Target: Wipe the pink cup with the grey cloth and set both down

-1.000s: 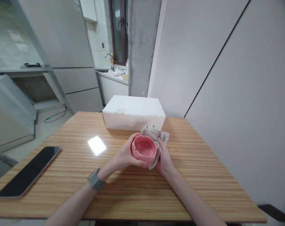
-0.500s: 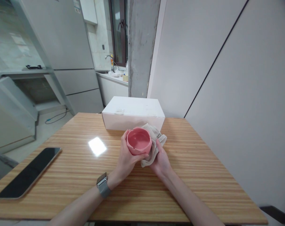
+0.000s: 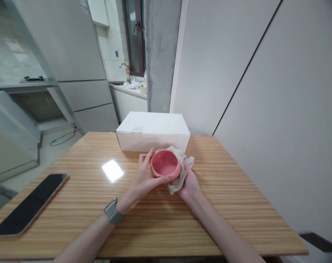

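A small pink bowl [image 3: 165, 166] is held above the wooden table [image 3: 144, 219], its opening facing up toward me. My left hand [image 3: 144, 178] grips its left side, thumb along the near rim and fingers curled behind. My right hand [image 3: 189, 182] is closed on a beige cloth [image 3: 179, 171] that is pressed against the bowl's right and under side. A grey watch [image 3: 113, 212] sits on my left wrist.
A closed white box [image 3: 153, 130] lies at the table's far edge, just behind the bowl. A dark phone [image 3: 26, 206] lies face up near the front left corner. A grey wall runs along the right side. Cabinets and a sink counter stand beyond the table.
The bowl was lifted and turned in my left hand, then lowered a little. My left fingers shifted along its rim while the cloth stayed against its right side.
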`<state>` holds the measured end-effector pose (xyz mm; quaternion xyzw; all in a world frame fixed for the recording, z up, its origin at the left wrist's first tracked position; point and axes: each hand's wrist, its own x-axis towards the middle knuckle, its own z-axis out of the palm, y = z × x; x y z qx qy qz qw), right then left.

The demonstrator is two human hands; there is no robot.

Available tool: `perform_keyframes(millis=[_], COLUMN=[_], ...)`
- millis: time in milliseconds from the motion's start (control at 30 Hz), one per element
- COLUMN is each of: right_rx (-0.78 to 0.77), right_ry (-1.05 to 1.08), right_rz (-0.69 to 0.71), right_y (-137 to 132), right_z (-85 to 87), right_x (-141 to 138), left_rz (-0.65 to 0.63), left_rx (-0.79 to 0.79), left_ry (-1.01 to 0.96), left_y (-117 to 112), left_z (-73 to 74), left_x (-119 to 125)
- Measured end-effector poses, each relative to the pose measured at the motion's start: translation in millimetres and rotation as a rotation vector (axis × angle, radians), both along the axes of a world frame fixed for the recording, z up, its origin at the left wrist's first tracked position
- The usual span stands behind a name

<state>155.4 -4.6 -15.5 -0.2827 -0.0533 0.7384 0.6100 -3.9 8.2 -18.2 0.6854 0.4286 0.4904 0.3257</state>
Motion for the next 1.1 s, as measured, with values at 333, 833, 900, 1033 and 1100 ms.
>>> perform_keyframes(millis=[333, 833, 900, 1033, 1100], right_rx=[0.123, 0.089, 0.094, 0.093, 0.096], right_ry=[0.024, 0.032, 0.005, -0.034, -0.025], right_rz=[0.243, 0.093, 0.103, 0.122, 0.148], right_y=[-10, -2, -1, -2, -3], right_z=[1.3, 2.3, 1.3, 1.4, 1.5], right_x=[-10, 2, 4, 1, -2], left_rz=[0.001, 0.003, 0.048, 0.046, 0.037], left_rx=[0.025, 0.026, 0.035, 0.056, 0.038], left_ry=[-0.176, -0.062, -0.007, -0.057, -0.132], left_y=[-8, -14, -13, -10, -10], left_z=[12.2, 4.6, 7.0, 10.6, 10.9], left_x=[3, 11, 10, 9, 10])
